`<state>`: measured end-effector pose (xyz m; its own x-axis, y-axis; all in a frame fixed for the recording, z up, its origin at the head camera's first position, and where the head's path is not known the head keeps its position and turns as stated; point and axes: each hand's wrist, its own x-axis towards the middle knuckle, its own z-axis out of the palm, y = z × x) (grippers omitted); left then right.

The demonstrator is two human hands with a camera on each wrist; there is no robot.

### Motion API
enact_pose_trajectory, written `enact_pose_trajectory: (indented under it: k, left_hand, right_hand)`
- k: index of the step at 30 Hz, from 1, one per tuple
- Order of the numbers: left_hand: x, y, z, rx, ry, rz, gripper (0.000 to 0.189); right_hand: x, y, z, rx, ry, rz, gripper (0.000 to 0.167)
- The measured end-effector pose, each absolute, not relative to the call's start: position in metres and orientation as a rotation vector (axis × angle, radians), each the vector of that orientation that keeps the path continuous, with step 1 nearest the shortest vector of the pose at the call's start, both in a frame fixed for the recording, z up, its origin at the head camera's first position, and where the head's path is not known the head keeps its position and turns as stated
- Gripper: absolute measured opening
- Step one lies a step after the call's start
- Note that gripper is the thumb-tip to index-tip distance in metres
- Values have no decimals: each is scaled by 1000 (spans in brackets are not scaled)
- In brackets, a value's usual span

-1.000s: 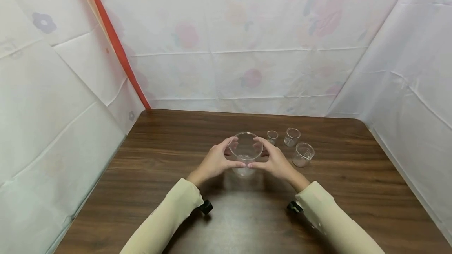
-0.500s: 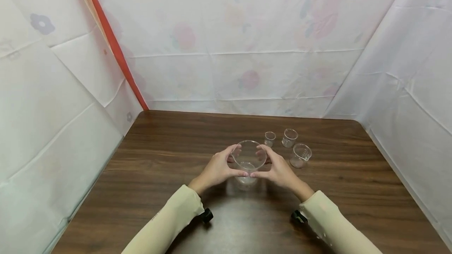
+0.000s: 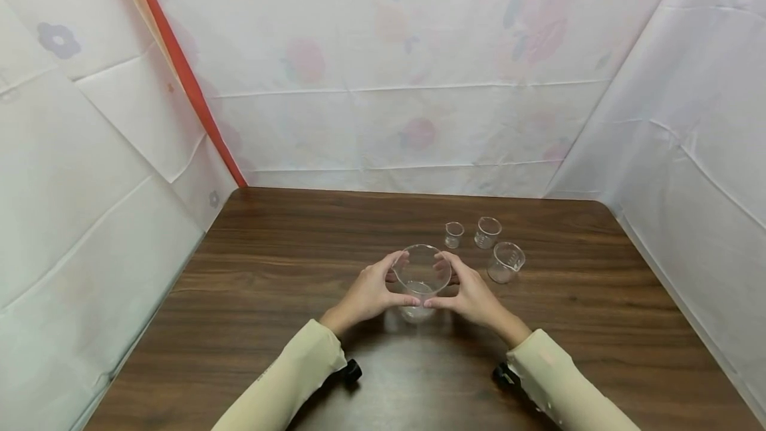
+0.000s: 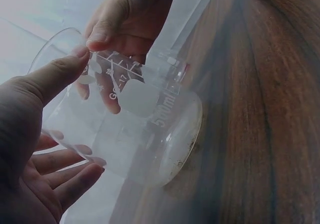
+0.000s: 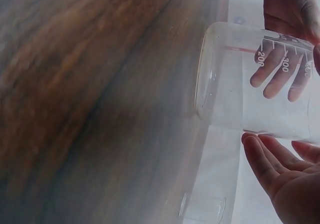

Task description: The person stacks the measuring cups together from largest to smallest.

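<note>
A large clear glass beaker (image 3: 421, 271), printed with a 500ml mark, stands upright between my two hands near the middle of the table. My left hand (image 3: 370, 292) holds its left side, thumb across the front and fingers curved round the far side. On the other side my right hand (image 3: 473, 292) mirrors this grip, the thumb tips almost meeting. Seen from the left wrist, the beaker (image 4: 145, 134) has its base close to the wood. White graduations show through the beaker (image 5: 230, 79) in the right wrist view.
Three smaller glass beakers are grouped behind and right of my hands: a tiny beaker (image 3: 453, 237), a middle-sized beaker (image 3: 487, 234) and a wider beaker (image 3: 506, 263). The brown wooden table (image 3: 269, 231) is enclosed by white patterned sheets (image 3: 359, 52) at the back and sides.
Both hands have brought the large beaker toward me and slightly right, away from the smaller beakers. Most of that shift came in the first half second; the grip looks the same.
</note>
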<state>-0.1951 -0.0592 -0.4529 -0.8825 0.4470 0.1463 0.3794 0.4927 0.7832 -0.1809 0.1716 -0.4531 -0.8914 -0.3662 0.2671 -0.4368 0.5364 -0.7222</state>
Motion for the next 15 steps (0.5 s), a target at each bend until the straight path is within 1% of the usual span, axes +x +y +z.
enact_pose_trajectory:
  k: [9, 15]
  left_hand:
    - [-198, -60, -454, 735, 2624, 1371, 89]
    - [-200, -60, -451, 790, 2625, 1292, 93]
  right_hand:
    - [-182, 174, -454, 730, -2685, 1308, 82]
    - [-183, 177, -450, 750, -2721, 1200, 85]
